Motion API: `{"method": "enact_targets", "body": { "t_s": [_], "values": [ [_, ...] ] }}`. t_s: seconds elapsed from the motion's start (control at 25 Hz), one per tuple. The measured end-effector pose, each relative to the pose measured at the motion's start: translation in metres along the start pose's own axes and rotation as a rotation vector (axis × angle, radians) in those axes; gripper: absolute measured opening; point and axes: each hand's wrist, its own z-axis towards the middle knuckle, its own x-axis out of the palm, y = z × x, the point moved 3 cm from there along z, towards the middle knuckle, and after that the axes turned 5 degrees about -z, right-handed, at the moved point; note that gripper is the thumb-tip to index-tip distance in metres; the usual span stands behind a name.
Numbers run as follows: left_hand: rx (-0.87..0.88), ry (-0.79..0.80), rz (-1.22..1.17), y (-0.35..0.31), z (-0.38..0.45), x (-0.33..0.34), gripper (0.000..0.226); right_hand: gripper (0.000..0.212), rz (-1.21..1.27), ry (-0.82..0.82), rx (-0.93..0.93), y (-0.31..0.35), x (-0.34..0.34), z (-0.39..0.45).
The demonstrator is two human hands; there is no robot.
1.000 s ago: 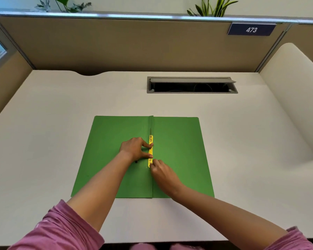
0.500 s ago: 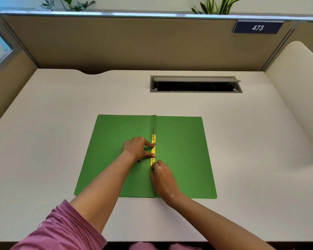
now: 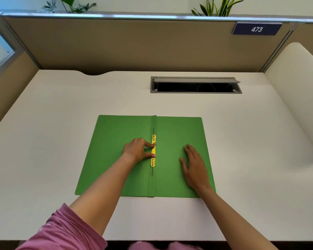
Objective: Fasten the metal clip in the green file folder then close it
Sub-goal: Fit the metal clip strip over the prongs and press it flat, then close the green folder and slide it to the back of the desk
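Note:
A green file folder (image 3: 112,141) lies open and flat on the white desk. Along its spine runs a yellow metal clip (image 3: 153,159), lying flat with thin prongs sticking out past both ends. My left hand (image 3: 136,149) rests on the left flap, with forefinger and thumb pressing on the clip's middle. My right hand (image 3: 194,166) lies on the right flap with its fingers spread, away from the clip and holding nothing.
A grey cable slot (image 3: 195,85) with its lid raised sits in the desk (image 3: 43,123) behind the folder. Brown partition walls (image 3: 134,46) close the back and left. A white curved panel (image 3: 296,87) rises on the right.
My right hand has left the lower end of the clip and moved right onto the right flap, fingers spread. My left hand stays on the clip.

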Motion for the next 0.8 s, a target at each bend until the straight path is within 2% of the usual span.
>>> {"method": "enact_targets", "body": {
  "t_s": [0.28,0.4,0.48,0.56,0.64,0.8],
  "values": [
    [-0.003,-0.046,-0.148,0.000,-0.006,0.006,0.052,0.058,-0.046,-0.026,0.053,-0.011,0.002,0.004],
    [-0.056,-0.240,-0.367,0.005,-0.014,0.003,0.036,0.058,-0.044,-0.026,0.050,-0.012,0.001,0.008],
    [-0.151,-0.415,-0.480,0.016,-0.020,0.000,0.024,0.058,-0.042,-0.024,0.045,-0.013,0.000,0.012],
    [-0.303,-0.537,-0.490,0.033,-0.025,-0.004,0.017,0.058,-0.038,-0.021,0.043,-0.015,0.000,0.017],
    [-0.487,-0.558,-0.435,0.054,-0.029,-0.007,0.021,0.058,-0.032,-0.023,0.039,-0.015,0.000,0.021],
    [-0.796,-0.501,-0.393,0.091,-0.038,-0.008,0.046,0.058,-0.017,-0.024,0.033,-0.016,0.001,0.027]
  ]
}}
